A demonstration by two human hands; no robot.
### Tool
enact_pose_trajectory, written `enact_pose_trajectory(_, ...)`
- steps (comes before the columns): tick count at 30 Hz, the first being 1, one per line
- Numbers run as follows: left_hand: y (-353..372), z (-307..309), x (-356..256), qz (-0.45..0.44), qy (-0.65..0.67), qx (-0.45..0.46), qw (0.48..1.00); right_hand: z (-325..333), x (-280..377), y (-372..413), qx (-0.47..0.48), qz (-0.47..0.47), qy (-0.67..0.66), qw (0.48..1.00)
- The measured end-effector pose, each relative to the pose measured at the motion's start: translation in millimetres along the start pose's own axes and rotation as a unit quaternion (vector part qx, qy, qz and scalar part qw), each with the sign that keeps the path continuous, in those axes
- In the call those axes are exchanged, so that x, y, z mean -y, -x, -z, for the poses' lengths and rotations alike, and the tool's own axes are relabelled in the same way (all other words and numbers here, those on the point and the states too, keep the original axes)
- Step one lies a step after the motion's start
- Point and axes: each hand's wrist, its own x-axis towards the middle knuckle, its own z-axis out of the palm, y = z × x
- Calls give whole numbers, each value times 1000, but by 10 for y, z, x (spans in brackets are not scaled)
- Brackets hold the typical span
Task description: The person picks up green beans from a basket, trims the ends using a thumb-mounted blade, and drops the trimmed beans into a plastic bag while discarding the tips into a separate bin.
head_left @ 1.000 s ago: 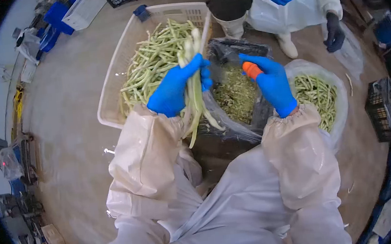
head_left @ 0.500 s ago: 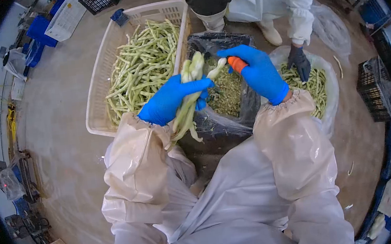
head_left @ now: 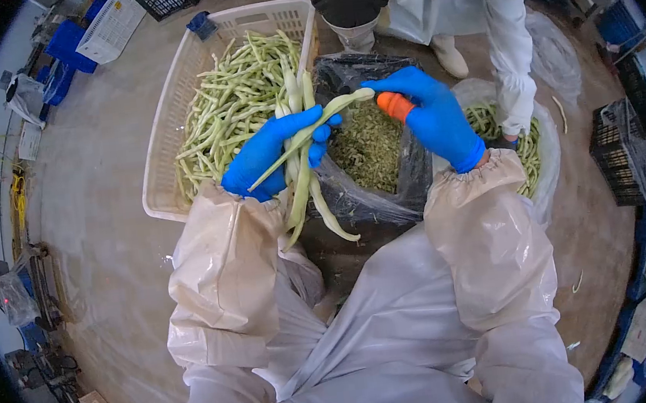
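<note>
My left hand [head_left: 267, 154], in a blue glove, is closed round several long green bean pods [head_left: 306, 179] that stick out above and below it. One pod [head_left: 329, 110] slants across them toward my right hand [head_left: 434, 119]. That hand, also gloved in blue, has an orange cover [head_left: 395, 106] on a digit, and its fingertips are at the pod's upper end. Beneath both hands is a bin lined with dark plastic [head_left: 362, 197], holding chopped green bits [head_left: 369, 149].
A white crate [head_left: 163, 151] full of pods stands at the left. On the right a clear bag [head_left: 548, 170] holds more pods, with a co-worker's sleeve [head_left: 511, 56] reaching over it. Black crates [head_left: 618, 151] stand farther right.
The pods in my left hand have spread apart, and one now lies slanted across the others. The co-worker's arm has shifted right and lower, with the dark-gloved hand now mostly hidden.
</note>
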Motion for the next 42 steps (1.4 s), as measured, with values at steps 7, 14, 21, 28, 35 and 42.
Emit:
enact_pose_trajectory(7, -63, -104, 143, -99, -264, -70, 957, 112, -10, 25, 5, -111, 7, 994)
enact_pose_trajectory(14, -204, -107, 444, -186, -511, -144, 826, 21, -33, 91, 7, -57, 168, 984)
enact_pose_trajectory(21, -149, -177, 322, -181, -260, -140, 938, -49, 17, 32, 13, -223, -251, 942)
enact_pose_trajectory(28, -156, 105, 35, -266, -37, -234, 934, -323, -15, 234, 222, -124, 149, 955)
enact_pose_trajectory(35, -37, 250, -117, -325, 29, -296, 898, -285, 9, 124, 48, -119, -41, 991)
enact_pose_trajectory(42, -168, 134, 62, -291, -26, -295, 910, -496, 111, 158, 53, -211, -148, 965)
